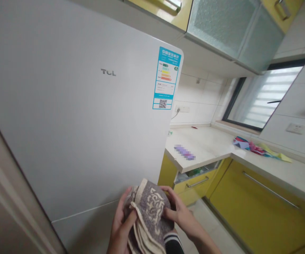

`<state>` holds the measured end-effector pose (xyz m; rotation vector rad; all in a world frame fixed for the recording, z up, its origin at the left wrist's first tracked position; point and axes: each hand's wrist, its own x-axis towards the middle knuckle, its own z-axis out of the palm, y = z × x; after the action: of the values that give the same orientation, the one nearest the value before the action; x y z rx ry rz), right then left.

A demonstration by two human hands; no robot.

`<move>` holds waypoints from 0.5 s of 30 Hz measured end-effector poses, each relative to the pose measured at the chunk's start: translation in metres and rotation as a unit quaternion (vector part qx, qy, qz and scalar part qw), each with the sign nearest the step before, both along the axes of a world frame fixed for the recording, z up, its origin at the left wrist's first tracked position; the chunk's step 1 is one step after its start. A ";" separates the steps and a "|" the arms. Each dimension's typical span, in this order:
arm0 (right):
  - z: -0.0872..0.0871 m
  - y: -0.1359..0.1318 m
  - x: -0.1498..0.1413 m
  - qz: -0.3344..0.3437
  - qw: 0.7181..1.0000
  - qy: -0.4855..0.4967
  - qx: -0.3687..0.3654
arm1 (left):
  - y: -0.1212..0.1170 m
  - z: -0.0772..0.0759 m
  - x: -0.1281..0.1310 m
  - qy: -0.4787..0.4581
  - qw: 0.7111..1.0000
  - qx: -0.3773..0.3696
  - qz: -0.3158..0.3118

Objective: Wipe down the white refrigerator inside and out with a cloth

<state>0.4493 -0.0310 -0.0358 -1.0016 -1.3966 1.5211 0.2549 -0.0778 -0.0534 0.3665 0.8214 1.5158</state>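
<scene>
A folded grey and cream patterned towel (148,215) is bunched between both of my hands at the bottom of the view. My left hand (120,225) wraps round its left side, thumb over the folds. My right hand (178,210) pinches its right edge with closed fingers. The towel hangs just in front of the white fridge door (70,116), below its upper panel, apart from the surface as far as I can tell.
A blue energy label (166,78) sits at the fridge's top right corner. Right of the fridge runs a pale countertop (207,141) over yellow cabinets (252,208), with a half-open drawer (196,178). Coloured cloths (258,147) lie below the window (268,97).
</scene>
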 end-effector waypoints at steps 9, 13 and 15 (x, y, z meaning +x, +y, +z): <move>-0.056 -0.020 -0.067 -0.188 0.981 0.004 0.052 | -0.007 -0.030 -0.015 0.027 0.998 0.017 0.047; 0.011 -0.033 -0.049 -0.114 0.960 -0.120 0.225 | -0.013 -0.064 -0.026 0.024 0.994 -0.103 0.003; 0.045 -0.054 -0.027 -0.138 0.954 -0.074 0.255 | -0.018 -0.064 -0.032 0.044 0.991 -0.124 0.015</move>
<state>0.4226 -0.0853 0.0096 -0.9441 -1.5693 0.8295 0.2228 -0.0961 -0.1175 0.2377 1.0766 1.4136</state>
